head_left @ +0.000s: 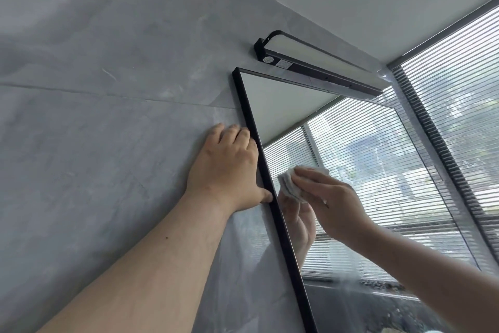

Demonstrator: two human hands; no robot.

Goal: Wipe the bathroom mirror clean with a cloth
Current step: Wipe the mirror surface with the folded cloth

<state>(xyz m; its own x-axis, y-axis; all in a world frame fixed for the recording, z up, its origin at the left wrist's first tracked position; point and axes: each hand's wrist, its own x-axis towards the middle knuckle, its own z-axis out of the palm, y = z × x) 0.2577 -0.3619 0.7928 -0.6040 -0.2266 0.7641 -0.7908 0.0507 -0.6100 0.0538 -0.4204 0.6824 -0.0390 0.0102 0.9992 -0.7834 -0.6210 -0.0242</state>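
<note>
Mirror (364, 160), black-framed, hangs on the grey wall (108, 89) under a black lamp (318, 68), with a blinded window (459, 106) to its right. My right hand (334, 197) grips a folded white cloth (290, 184) and presses it on the glass near the left edge. My left hand (229, 168) lies flat and relaxed on the wall, holding nothing, thumb touching the frame (270, 192).

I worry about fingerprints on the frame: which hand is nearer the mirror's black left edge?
Left. The left hand rests on the wall, thumb against the frame; the right hand holds the cloth on the glass, apart from it.
</note>
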